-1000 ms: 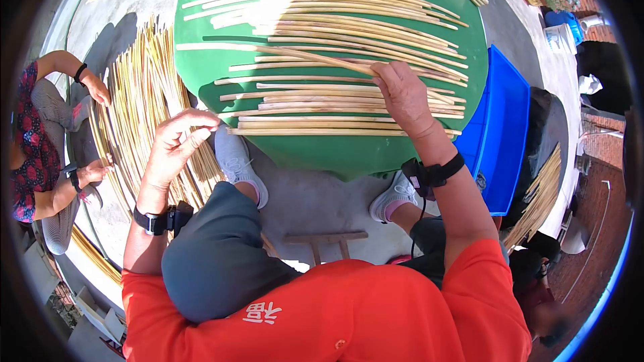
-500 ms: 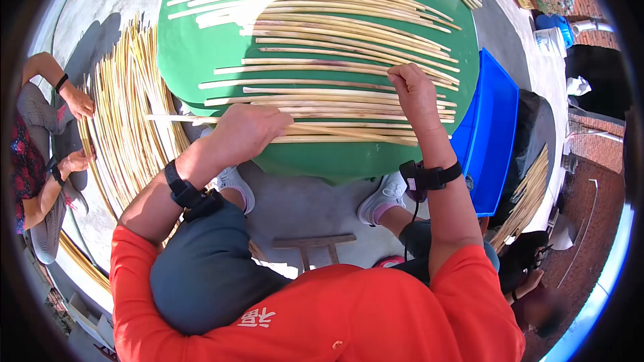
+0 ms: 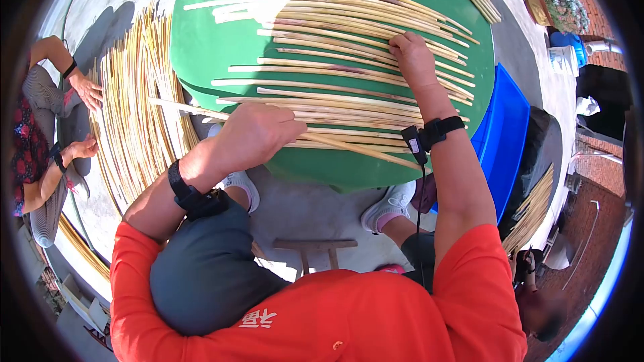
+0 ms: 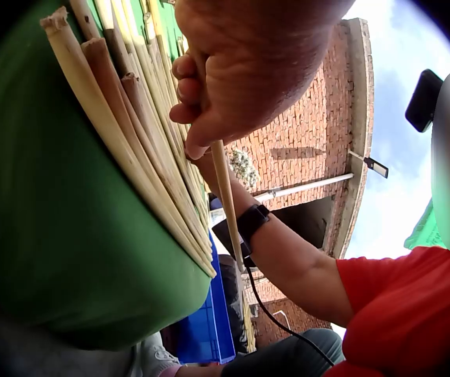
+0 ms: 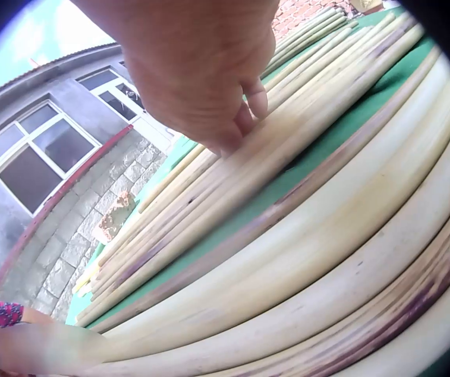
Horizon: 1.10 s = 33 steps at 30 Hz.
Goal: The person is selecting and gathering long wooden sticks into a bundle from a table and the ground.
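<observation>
My left hand (image 3: 258, 135) grips a long pale plant stalk (image 3: 362, 149) over the near edge of the green cloth (image 3: 201, 40). That stalk slants toward my body on the right, and its other end sticks out left past my wrist; the left wrist view shows it below my curled fingers (image 4: 187, 90). Farther up the cloth, my right hand (image 3: 412, 59) pinches at a stalk (image 5: 209, 192) among the rows, its fingertips bent down onto it. Many similar peeled stalks (image 3: 322, 65) lie side by side across the cloth, some with purplish streaks.
To the left, a big spread of stalks (image 3: 137, 107) lies on the ground, with another person's hands (image 3: 86, 90) beside it. A blue bin (image 3: 503, 137) stands right of the cloth, and more stalks (image 3: 530, 208) lie beyond it. A wooden stool (image 3: 315, 245) shows between my legs.
A stalk passed from my right hand to my left, which moved right over the near edge. My right hand let go and reached farther up to other stalks. The held stalk's right end swung toward me.
</observation>
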{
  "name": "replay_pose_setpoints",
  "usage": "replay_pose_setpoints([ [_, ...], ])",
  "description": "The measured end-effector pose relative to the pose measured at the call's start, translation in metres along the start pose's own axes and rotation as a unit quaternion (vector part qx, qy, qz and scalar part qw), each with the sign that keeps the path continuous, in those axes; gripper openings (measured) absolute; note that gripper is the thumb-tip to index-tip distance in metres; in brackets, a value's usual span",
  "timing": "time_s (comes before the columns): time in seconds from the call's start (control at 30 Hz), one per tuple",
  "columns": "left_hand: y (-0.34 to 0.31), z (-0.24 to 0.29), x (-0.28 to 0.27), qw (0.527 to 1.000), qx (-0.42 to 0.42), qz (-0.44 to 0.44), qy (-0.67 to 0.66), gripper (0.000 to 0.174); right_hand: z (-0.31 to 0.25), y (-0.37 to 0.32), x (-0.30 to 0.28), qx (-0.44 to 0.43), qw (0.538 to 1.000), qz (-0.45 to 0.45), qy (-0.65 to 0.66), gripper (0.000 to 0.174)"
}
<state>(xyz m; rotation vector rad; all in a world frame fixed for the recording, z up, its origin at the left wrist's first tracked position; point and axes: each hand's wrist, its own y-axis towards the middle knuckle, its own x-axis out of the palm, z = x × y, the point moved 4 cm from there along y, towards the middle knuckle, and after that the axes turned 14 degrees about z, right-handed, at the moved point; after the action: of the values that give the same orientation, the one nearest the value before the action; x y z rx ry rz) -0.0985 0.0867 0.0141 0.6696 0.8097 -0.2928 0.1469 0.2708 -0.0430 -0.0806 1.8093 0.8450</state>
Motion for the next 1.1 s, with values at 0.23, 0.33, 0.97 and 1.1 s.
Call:
replay_pose_setpoints([
  [0.23,0.004,0.006,-0.011,0.999,-0.002,0.005,0.048,0.015,-0.005,-0.001,-0.017,-0.088,0.995,0.015,-0.042,0.013],
  [0.33,0.009,0.008,-0.014,0.998,-0.005,-0.012,0.057,0.017,-0.027,-0.002,-0.051,-0.018,1.0,0.007,0.024,0.013],
  [0.97,0.002,-0.017,-0.076,0.951,-0.186,0.108,0.222,0.015,-0.002,-0.01,-0.093,0.28,0.931,0.019,0.234,0.016],
  [1.1,-0.021,-0.036,-0.105,0.905,-0.287,0.124,0.29,0.011,0.023,-0.036,-0.095,0.334,0.921,0.036,0.195,0.011],
])
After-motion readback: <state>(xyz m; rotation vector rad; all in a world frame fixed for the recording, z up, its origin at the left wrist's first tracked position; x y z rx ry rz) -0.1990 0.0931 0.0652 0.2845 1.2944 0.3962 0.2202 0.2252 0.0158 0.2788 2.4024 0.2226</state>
